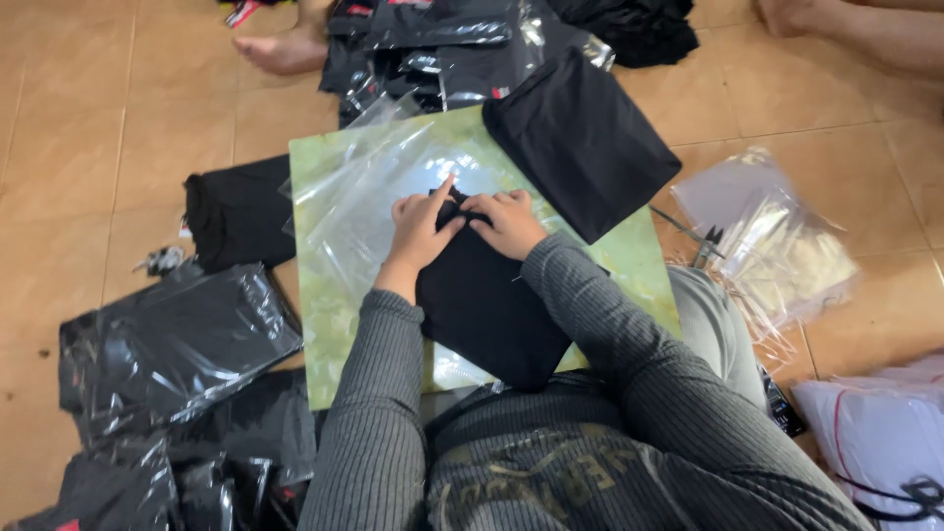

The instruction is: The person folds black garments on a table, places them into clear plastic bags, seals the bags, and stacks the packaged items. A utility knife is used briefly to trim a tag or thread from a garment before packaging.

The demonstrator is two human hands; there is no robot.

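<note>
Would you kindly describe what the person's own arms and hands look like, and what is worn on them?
Both arms wear long, close-fitting sleeves of dark grey ribbed knit, ending at the wrists. The left hand and right hand are bare: no gloves, and no rings or watch can be seen. The sleeves match the grey top, which has faded lettering on the chest.

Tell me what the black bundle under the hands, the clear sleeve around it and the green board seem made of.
Black bundle: soft matte cloth, folded flat.
Clear sleeve: thin glossy plastic film, crinkled and reflecting light.
Green board: stiff, smooth sheet with a marbled look, possibly laminate or plastic.
</note>
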